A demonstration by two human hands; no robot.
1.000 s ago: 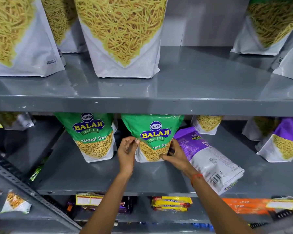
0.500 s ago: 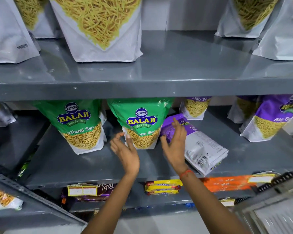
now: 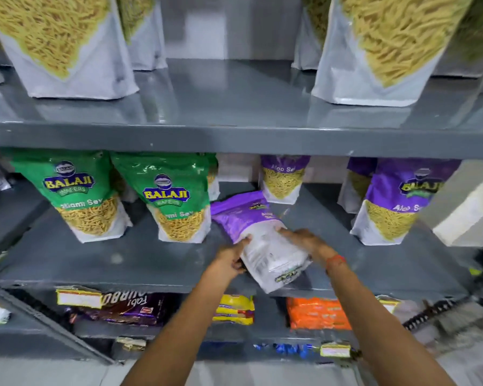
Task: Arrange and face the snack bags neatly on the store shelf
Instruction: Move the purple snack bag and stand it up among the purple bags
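Note:
A purple and white snack bag (image 3: pixel 258 235) lies flat on the middle grey shelf (image 3: pixel 101 263), back side up, its lower end over the front edge. My left hand (image 3: pixel 230 259) grips its left side and my right hand (image 3: pixel 304 240) grips its right side. Two green Balaji bags (image 3: pixel 76 196) (image 3: pixel 176 201) stand upright and face forward to the left. A purple Aloo Sev bag (image 3: pixel 283 179) stands at the back, and another purple bag (image 3: pixel 399 204) stands at the right.
Large white bags of yellow sev (image 3: pixel 59 45) (image 3: pixel 379 48) stand on the upper shelf (image 3: pixel 234 140). The lower shelf holds a dark biscuit pack (image 3: pixel 129 307), yellow packs (image 3: pixel 234 309) and orange packs (image 3: pixel 315 313). A second grey rack (image 3: pixel 39 330) juts in at lower left.
Both hands left the middle green bag, moved right and took hold of the fallen purple bag. The view shifted to the right.

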